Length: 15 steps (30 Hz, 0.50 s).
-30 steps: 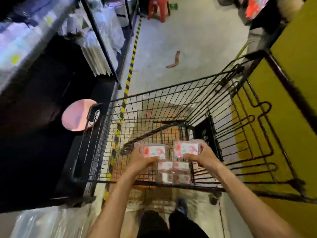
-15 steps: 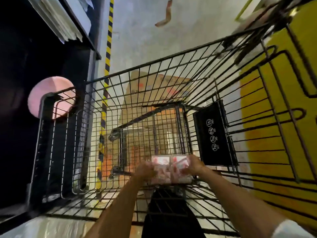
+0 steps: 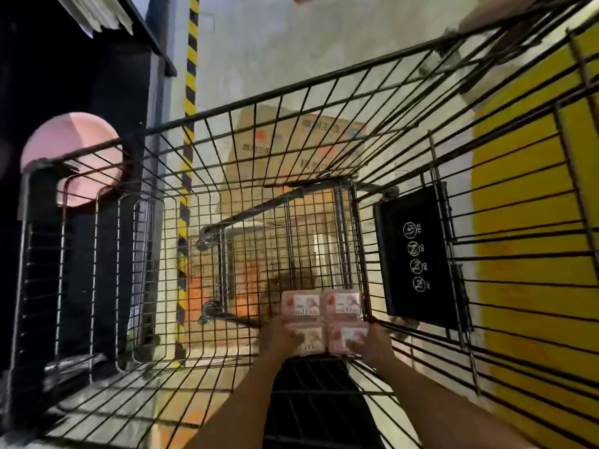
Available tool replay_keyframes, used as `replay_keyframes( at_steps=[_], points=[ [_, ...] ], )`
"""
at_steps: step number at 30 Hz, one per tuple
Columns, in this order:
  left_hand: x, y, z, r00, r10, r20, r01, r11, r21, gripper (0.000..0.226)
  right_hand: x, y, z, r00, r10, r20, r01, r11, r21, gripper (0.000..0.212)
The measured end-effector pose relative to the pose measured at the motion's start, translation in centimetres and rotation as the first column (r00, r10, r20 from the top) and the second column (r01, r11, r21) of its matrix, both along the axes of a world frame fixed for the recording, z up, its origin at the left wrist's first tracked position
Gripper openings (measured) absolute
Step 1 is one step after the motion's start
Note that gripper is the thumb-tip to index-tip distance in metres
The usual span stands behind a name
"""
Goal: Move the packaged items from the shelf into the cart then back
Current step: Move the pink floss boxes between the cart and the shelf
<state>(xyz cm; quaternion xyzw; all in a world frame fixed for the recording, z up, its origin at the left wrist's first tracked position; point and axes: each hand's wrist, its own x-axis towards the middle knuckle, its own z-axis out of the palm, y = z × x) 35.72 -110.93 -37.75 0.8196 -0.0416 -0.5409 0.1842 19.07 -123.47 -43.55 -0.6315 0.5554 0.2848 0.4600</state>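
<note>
Several pink packaged items [image 3: 321, 306] lie side by side on the floor of a black wire shopping cart [image 3: 311, 102], near its near right corner. My left hand [image 3: 281, 335] grips the near left pack [image 3: 306, 339]. My right hand [image 3: 372, 343] grips the near right pack [image 3: 343, 338]. Both arms reach down into the cart from the bottom of the view. The two far packs lie free, just beyond my fingers.
A dark shelf unit [image 3: 81, 92] stands to the left, with a pink round sign [image 3: 69, 140] at the cart's corner. A black warning panel [image 3: 416, 254] hangs on the cart's right side. A yellow wall [image 3: 534, 222] is on the right. A cardboard box [image 3: 291, 147] lies under the cart.
My hands have gone down from above the cart's rim to its floor with two packs, which now lie beside the other packs. My head has leaned further over the cart.
</note>
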Motion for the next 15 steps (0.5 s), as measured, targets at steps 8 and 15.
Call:
replay_keyframes(
  at_steps=[8, 15],
  points=[
    [0.2, 0.0, 0.2, 0.996, -0.030, 0.079, 0.021, 0.992, 0.121, 0.049, 1.1, 0.3, 1.5, 0.999, -0.048, -0.022, 0.047, 0.997, -0.056, 0.047],
    [0.0, 0.1, 0.3, 0.998, -0.047, 0.051, 0.042, 0.995, 0.093, 0.043, 0.8, 0.6, 2.0, 0.994, -0.065, -0.083, 0.060, 0.996, -0.060, 0.052]
  ],
)
